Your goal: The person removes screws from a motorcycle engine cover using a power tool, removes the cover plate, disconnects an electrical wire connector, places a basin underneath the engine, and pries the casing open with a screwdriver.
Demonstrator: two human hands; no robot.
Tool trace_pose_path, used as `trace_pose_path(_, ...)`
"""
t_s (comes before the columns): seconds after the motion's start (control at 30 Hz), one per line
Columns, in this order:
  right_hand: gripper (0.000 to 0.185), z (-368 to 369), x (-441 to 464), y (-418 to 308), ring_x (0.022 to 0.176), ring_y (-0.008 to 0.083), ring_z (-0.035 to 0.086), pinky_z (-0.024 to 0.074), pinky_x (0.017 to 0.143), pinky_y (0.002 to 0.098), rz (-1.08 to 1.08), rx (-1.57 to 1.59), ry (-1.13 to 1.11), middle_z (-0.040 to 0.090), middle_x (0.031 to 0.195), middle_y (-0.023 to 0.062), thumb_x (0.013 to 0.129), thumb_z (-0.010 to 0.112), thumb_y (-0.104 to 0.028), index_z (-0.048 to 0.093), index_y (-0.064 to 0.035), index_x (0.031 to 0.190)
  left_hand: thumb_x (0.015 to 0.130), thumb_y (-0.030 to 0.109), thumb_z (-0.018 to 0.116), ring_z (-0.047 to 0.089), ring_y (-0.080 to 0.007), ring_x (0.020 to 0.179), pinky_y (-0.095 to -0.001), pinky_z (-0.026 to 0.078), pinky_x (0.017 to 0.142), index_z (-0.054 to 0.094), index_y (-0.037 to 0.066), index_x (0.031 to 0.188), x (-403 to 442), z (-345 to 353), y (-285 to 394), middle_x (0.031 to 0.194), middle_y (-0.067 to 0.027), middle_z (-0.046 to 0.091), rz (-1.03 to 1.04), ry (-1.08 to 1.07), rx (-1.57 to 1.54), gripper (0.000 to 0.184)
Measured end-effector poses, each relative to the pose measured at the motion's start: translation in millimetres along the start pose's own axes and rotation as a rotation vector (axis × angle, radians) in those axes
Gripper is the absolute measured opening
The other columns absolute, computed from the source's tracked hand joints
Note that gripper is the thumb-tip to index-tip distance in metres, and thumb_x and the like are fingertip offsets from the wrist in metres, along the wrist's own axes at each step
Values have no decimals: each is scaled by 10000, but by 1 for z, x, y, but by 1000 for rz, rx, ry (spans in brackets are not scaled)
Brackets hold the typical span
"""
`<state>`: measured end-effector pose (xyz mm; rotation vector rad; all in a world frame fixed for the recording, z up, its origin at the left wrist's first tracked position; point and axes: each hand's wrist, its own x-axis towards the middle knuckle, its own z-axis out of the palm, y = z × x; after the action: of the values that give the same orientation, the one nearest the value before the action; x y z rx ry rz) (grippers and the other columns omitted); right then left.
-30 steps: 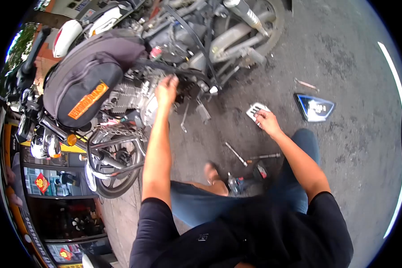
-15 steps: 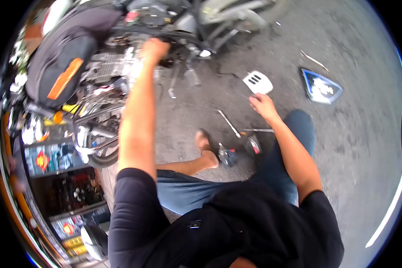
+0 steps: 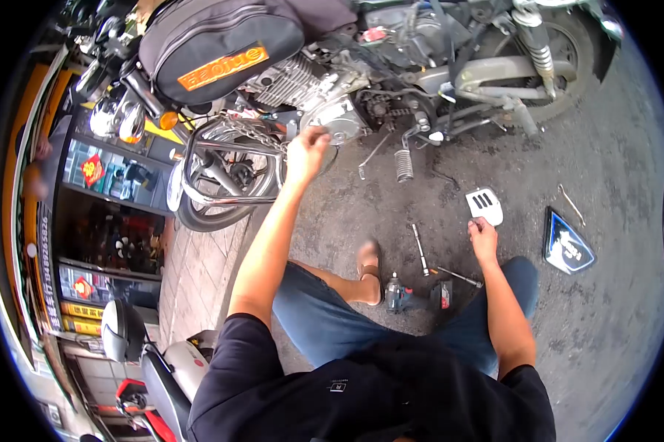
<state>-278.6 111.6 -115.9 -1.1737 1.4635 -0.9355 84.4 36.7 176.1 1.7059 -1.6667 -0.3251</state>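
Observation:
My left hand (image 3: 308, 153) is raised at the side of the motorcycle (image 3: 428, 66), its curled fingers in front of the round engine cover (image 3: 337, 121). Whether it touches the cover, and what is inside the fingers, I cannot tell. Below the engine, a kickstand spring and foot peg (image 3: 403, 163) stick out. My right hand (image 3: 482, 239) is closed near my knee, just below a white slotted cover (image 3: 485, 206) lying on the ground. Its fingertips overlap the cover's lower edge in view; anything held in them is too small to make out.
On the asphalt lie a socket extension bar (image 3: 420, 250), a ratchet wrench (image 3: 459, 276), a cordless impact driver (image 3: 398, 295), a blue-white side panel (image 3: 568, 243) and a thin spanner (image 3: 571, 205). A chrome crash bar (image 3: 229, 199) juts out at left. Another parked scooter (image 3: 173, 379) stands lower left.
My view has swung, so the motorcycle and ground items sit further right and lower. My left hand has come away from the engine's rear part, toward its front and toward me. My right hand stays by the white cover.

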Motion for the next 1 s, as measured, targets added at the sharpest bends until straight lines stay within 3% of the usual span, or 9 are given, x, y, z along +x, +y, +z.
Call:
trace_pose_path(0.03, 184, 12, 2, 3, 643, 196, 615, 475, 601, 330, -117, -68, 54, 652, 756, 102, 829, 604, -204, 626, -34, 896, 817, 172, 641, 589, -108, 648, -241, 463, 579, 604, 7, 1030, 10, -10, -31, 784, -52, 653, -212, 38, -72, 272)
trace_pose_path(0.07, 183, 21, 6, -1, 678, 237, 633, 480, 624, 348, -235, -137, 108, 656, 770, 119, 823, 608, -203, 622, -34, 895, 854, 209, 606, 587, -91, 712, -243, 477, 565, 618, 43, 1003, 12, -15, -31, 872, -41, 655, -359, 81, -169, 223)
trace_pose_path(0.1, 179, 30, 1, -39, 760, 308, 639, 482, 666, 375, -246, -113, 29, 652, 801, 148, 814, 613, -200, 612, -36, 886, 850, 242, 616, 594, -103, 717, -254, 484, 569, 605, 31, 1011, 17, -15, -39, 879, -50, 653, -373, 100, -188, 266)
trace_pose_path(0.23, 152, 82, 11, -186, 788, 308, 628, 478, 675, 362, -579, -26, -172, 631, 855, 141, 835, 599, -172, 591, -32, 894, 820, 351, 660, 620, -149, 712, -311, 508, 561, 552, -21, 1058, 43, 16, -40, 876, -97, 647, -529, 222, -299, 455)
trace_pose_path(0.4, 152, 144, 67, -296, 743, 317, 610, 472, 637, 408, -865, -126, -8, 595, 794, 112, 816, 619, -176, 561, -65, 902, 796, 206, 664, 604, -146, 543, -266, 491, 427, 563, -25, 955, 61, 31, -66, 773, -97, 643, -493, 316, -157, 298)
trace_pose_path(0.53, 207, 172, 92, -321, 797, 328, 606, 480, 671, 422, -913, -400, 56, 576, 905, 111, 798, 635, -182, 564, -87, 968, 811, 96, 587, 571, -147, 488, -277, 492, 414, 544, -5, 906, 43, 21, -57, 714, -87, 619, -561, 150, -647, 145)
trace_pose_path(0.7, 226, 179, 98, -328, 800, 339, 607, 480, 660, 431, -975, -475, 48, 567, 907, 129, 783, 651, -164, 533, -72, 953, 914, 196, 483, 596, -203, 729, -357, 526, 655, 470, 77, 994, -28, 20, -91, 873, -110, 596, -707, -119, -1192, 144)
trace_pose_path(0.87, 224, 181, 107, -339, 797, 337, 610, 488, 671, 439, -986, -651, 99, 569, 886, 132, 754, 650, -119, 516, -53, 921, 926, 441, 454, 571, -196, 767, -354, 515, 694, 460, 49, 1057, 2, 31, -140, 848, -72, 551, -806, 224, -1357, 413)
trace_pose_path(1.0, 219, 172, 108, -344, 795, 338, 603, 486, 685, 443, -1166, -729, 52, 569, 869, 140, 714, 643, -85, 527, -42, 894, 917, 362, 515, 564, -172, 663, -330, 526, 600, 496, 78, 1078, 34, 26, -133, 818, -60, 536, -745, 257, -1264, 326)
